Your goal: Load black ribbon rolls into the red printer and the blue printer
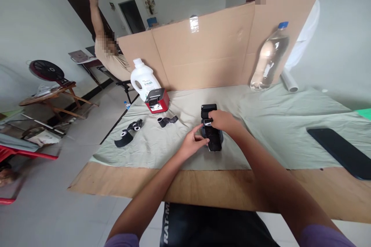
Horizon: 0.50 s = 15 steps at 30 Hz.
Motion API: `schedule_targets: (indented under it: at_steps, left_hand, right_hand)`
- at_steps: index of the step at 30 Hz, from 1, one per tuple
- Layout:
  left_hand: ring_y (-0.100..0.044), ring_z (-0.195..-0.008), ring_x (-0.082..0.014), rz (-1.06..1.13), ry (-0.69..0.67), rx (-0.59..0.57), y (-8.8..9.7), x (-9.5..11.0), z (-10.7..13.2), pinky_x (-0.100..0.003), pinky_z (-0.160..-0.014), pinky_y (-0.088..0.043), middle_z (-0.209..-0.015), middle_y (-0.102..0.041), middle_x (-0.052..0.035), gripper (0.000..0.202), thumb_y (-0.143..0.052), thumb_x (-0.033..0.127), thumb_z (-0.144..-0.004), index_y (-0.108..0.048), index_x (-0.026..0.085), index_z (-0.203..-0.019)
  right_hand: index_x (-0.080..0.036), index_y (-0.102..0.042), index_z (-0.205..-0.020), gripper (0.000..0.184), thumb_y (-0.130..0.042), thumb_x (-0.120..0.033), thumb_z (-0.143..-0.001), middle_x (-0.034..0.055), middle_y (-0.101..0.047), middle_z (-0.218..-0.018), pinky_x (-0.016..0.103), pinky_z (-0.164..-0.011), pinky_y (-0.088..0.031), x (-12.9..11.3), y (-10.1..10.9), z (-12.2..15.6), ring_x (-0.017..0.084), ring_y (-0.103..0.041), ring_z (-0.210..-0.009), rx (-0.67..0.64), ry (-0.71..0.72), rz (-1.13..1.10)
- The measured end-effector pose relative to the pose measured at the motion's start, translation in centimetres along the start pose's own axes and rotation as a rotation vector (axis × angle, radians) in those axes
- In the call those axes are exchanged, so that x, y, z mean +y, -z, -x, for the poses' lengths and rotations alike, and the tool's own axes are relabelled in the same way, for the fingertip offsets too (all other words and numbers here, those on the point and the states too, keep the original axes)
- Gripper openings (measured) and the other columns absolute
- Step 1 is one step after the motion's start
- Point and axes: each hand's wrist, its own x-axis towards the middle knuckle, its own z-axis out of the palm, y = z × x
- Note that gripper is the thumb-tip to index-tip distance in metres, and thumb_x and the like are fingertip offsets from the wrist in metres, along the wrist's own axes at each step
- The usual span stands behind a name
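Observation:
A small black device (222,136), much like a portable printer, lies on the cloth in front of me with its black lid (208,109) swung open at the far end. A broad black strip (215,142) runs along it toward me. My left hand (191,143) grips its left side, thumb on the strip and index finger near the silvery bar (207,122). From the right, my right hand (222,119) has its fingers closed at the bar and lid end; the fingertips are partly hidden. Black ribbon rolls (167,120) lie loosely unwound to the left, near another tangled roll (131,128).
Behind stand a red-and-black box-shaped machine (158,101), a white jug (143,79), a large clear bottle (269,61) and an upright cardboard sheet (203,58). A black phone (342,152) lies at right. Another person (111,60) sits beyond the cardboard, an arm raised.

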Motion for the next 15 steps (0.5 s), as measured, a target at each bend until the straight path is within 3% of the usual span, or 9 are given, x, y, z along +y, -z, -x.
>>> schedule_targets:
  at_steps: [3, 8, 15]
  left_hand:
    - [-0.062, -0.057, -0.0116, -0.030, 0.007, 0.001, -0.1, -0.2, 0.1, -0.021, -0.053, -0.038, -0.065, -0.071, 0.0013, 0.094, -0.083, 0.035, -0.071, -0.039, 0.012, -0.151]
    - [-0.067, -0.065, -0.0152, -0.008, 0.007, 0.047, -0.5, -0.3, 0.4, -0.025, -0.061, -0.046, -0.068, -0.072, -0.0011, 0.090, -0.085, 0.033, -0.070, -0.043, 0.011, -0.147]
    - [-0.062, -0.061, -0.0117, 0.007, 0.005, 0.067, -0.8, -0.5, 0.7, -0.024, -0.062, -0.045, -0.070, -0.071, 0.0004, 0.087, -0.084, 0.032, -0.070, -0.046, 0.014, -0.147]
  right_hand:
    - [-0.014, -0.067, -0.117, 0.033, -0.048, -0.009, -0.090, 0.0169, -0.064, -0.124, 0.032, -0.082, -0.048, -0.7, -0.4, 0.1, 0.027, -0.066, -0.107, 0.054, -0.035, 0.026]
    - [-0.015, -0.069, -0.114, 0.034, -0.047, -0.008, -0.090, 0.0181, -0.062, -0.125, 0.033, -0.085, -0.048, -0.7, -1.0, -0.7, 0.028, -0.066, -0.108, 0.040, -0.074, 0.027]
    - [-0.015, -0.071, -0.117, 0.032, -0.058, -0.018, -0.088, 0.0178, -0.058, -0.131, 0.035, -0.086, -0.049, 0.4, -1.1, -1.7, 0.028, -0.066, -0.106, -0.103, -0.002, 0.006]
